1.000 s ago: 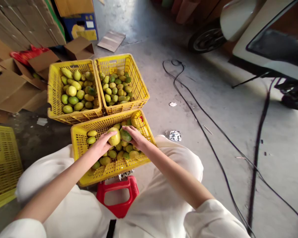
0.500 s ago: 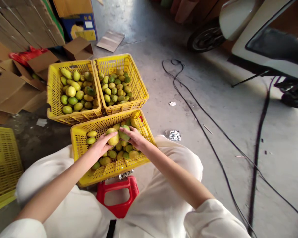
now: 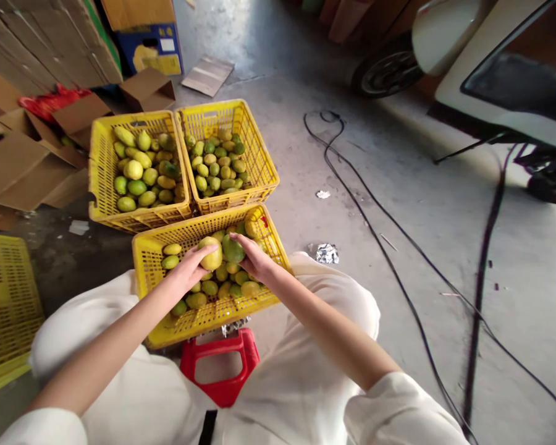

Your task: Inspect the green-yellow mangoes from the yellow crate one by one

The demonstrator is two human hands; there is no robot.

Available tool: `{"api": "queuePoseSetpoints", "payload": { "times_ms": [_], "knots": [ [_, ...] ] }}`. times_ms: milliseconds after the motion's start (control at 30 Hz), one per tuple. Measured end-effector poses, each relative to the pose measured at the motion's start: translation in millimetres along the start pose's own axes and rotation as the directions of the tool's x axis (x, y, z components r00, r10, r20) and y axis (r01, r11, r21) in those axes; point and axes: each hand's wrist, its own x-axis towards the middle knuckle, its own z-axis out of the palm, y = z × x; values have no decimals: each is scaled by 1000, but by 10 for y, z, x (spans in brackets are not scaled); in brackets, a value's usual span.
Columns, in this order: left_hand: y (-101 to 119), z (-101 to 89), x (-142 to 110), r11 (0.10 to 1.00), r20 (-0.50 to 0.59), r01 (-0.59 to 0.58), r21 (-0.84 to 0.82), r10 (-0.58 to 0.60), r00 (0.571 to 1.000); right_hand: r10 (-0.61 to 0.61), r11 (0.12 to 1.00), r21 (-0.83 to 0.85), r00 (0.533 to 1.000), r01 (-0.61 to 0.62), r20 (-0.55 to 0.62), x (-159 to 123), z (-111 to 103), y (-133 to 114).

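My left hand (image 3: 189,271) is closed around a large yellow lemon (image 3: 211,254), thumb on its upper side. Close beside it, my right hand (image 3: 258,261) grips a green lemon (image 3: 233,248) with the thumb across its top. Both hands are over the front yellow crate (image 3: 149,334), which stands between my knees. Under the hands lie several yellow and green lemons (image 3: 196,301), partly covered by the hands and the held fruit.
Behind stand two more yellow crates of lemons, a left one (image 3: 102,207) and a right one (image 3: 264,167). A red plastic stool (image 3: 243,371) shows beneath me. Open cardboard boxes (image 3: 23,167) lie left, another yellow crate (image 3: 9,296) nearer. Black cables (image 3: 375,228) and a scooter (image 3: 463,68) are right.
My right thumb has shifted on the green lemon, which is slightly turned and shows more of its side. Both hands otherwise stay almost in place with their lemons.
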Motion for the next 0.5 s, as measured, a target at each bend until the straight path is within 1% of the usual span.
{"api": "queuePoseSetpoints", "payload": {
  "times_ms": [67, 133, 267, 333, 500],
  "knots": [
    [-2, 6, 0, 1000, 3, -3, 3, 3, 1000, 67, 996, 50, 998, -67, 4, 7, 20, 4],
    [-4, 13, -1, 1000, 3, 3, 3, -3, 1000, 100, 993, 63, 995, -101, 16, 2, 31, 10],
    [-3, 28, -14, 1000, 16, -9, -8, 9, 1000, 96, 995, 26, 995, -96, 2, -18, 25, 27],
    [1, 35, -20, 1000, 17, -16, -12, 16, 1000, 90, 995, 40, 996, -90, -6, -16, 20, 35],
    [13, 45, -21, 1000, -8, -20, -18, 20, 1000, 88, 994, 63, 996, -89, 22, 14, 16, 38]
  ]
}}
